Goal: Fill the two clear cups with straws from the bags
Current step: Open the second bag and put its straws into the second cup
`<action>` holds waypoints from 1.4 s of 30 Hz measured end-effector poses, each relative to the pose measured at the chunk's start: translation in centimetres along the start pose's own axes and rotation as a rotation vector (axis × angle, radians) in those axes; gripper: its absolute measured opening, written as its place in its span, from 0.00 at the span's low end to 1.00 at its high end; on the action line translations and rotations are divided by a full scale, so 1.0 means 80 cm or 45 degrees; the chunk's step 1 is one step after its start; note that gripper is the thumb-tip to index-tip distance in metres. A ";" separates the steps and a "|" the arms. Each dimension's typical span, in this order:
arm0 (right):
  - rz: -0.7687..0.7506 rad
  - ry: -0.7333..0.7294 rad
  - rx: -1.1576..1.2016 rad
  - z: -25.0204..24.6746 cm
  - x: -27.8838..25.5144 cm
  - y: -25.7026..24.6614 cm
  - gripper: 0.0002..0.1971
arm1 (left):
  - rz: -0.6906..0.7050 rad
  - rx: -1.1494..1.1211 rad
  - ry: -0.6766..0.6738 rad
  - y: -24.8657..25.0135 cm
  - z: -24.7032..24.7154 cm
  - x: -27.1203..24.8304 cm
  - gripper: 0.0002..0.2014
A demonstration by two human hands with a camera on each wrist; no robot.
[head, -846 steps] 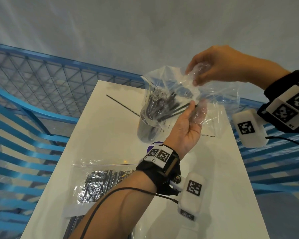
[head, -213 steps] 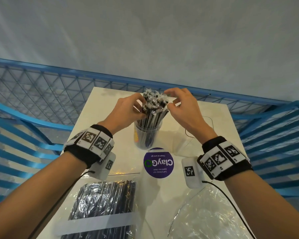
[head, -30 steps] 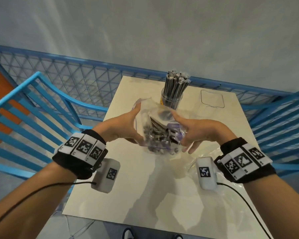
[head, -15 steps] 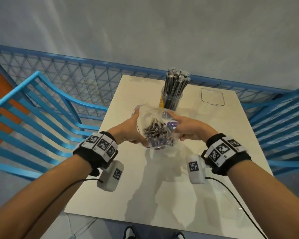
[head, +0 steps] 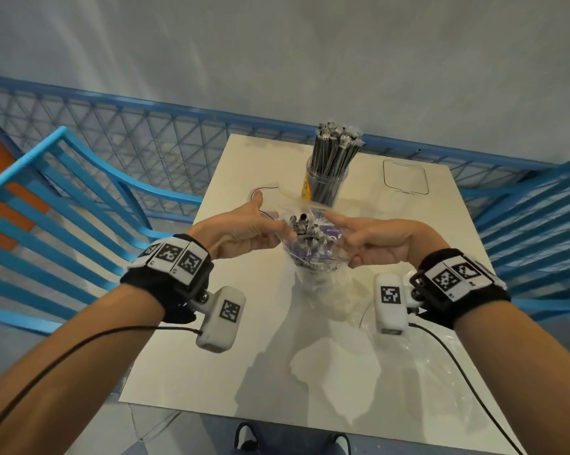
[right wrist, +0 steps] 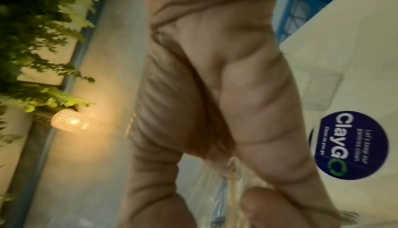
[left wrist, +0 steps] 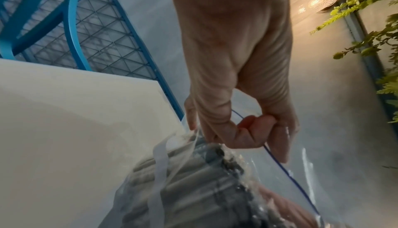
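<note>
A clear zip bag (head: 309, 254) packed with dark wrapped straws stands upright over the middle of the white table (head: 244, 356), straw ends up. My left hand (head: 260, 228) pinches the bag's left rim; in the left wrist view its fingers (left wrist: 243, 136) curl over the blue zip line above the straws (left wrist: 193, 180). On the opposite rim my right hand (head: 355, 239) pinches the plastic (right wrist: 228, 180). A clear cup (head: 326, 188) crammed with upright straws (head: 336, 149) stands farther back. I cannot make out a second cup.
An empty clear bag (head: 424, 356) lies on the table's near right. A flat clear rectangular thing (head: 405, 177) lies at the back right. A purple round sticker (right wrist: 349, 145) sits under the bag. Blue chairs (head: 63, 192) flank the table, with blue mesh fencing behind.
The bag has turned from slanted to upright with the straw ends facing up. Both hands have shifted along its rim and spread the mouth wider.
</note>
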State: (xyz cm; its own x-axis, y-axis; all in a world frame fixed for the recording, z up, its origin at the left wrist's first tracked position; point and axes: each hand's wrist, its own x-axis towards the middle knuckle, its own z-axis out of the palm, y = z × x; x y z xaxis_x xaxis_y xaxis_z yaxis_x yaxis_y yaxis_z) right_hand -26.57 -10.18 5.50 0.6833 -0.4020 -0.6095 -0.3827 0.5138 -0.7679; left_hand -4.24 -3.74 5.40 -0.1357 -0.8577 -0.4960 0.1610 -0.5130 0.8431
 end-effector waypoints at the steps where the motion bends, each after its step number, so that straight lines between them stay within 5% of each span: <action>1: 0.002 0.000 -0.007 0.000 0.000 0.003 0.36 | 0.004 -0.009 -0.007 0.001 0.003 0.002 0.54; 5: 0.064 0.215 -0.187 -0.005 -0.002 0.003 0.41 | 0.028 -0.070 -0.061 0.009 0.005 0.000 0.49; 8: 0.120 0.411 -0.584 0.004 -0.015 -0.004 0.34 | 0.164 0.329 0.016 0.015 0.002 -0.002 0.47; 13: 0.085 0.210 -0.555 0.041 -0.020 -0.004 0.25 | 0.498 0.919 0.166 0.018 0.004 0.010 0.37; 18: 0.027 0.081 -0.521 0.055 -0.026 -0.017 0.28 | 0.530 1.322 0.109 0.015 0.006 0.020 0.30; 20: -0.009 0.127 -0.812 0.047 -0.044 -0.030 0.26 | 0.479 1.290 0.130 0.015 0.001 0.021 0.34; 23: -0.327 0.684 -0.918 0.012 -0.061 -0.049 0.22 | 0.527 1.219 0.104 0.018 -0.005 0.017 0.38; 25: -0.357 0.893 -0.909 -0.007 -0.058 -0.051 0.38 | 0.571 1.145 0.070 0.018 -0.005 0.015 0.37; 27: -0.309 0.727 -0.870 -0.009 -0.048 -0.043 0.51 | 0.608 1.046 0.030 0.020 -0.002 0.012 0.36; 28: -0.314 0.620 -0.869 -0.010 -0.042 -0.037 0.50 | 0.631 1.004 0.009 0.021 0.000 0.010 0.36; 30: -0.332 0.503 -0.869 -0.012 -0.035 -0.030 0.31 | 0.680 0.923 -0.045 0.027 0.004 0.007 0.34; 32: -0.419 0.521 -0.827 -0.009 -0.034 -0.028 0.13 | 0.727 0.843 -0.065 0.034 0.001 0.004 0.35; 34: -0.540 0.580 -0.727 -0.006 -0.038 -0.032 0.07 | 0.787 0.802 -0.016 0.043 -0.006 0.001 0.36; 42: -1.012 0.821 -0.219 -0.003 -0.089 -0.081 0.13 | 1.037 0.861 0.122 0.093 -0.009 -0.013 0.14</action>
State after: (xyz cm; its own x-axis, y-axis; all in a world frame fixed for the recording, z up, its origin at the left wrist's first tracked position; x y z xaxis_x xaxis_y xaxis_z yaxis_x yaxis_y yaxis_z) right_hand -29.14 -10.83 14.76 0.3341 -0.9328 0.1348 -0.0854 -0.1724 -0.9813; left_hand -2.16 -6.69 12.03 -0.1494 -0.9481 0.2807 -0.4127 0.3177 0.8537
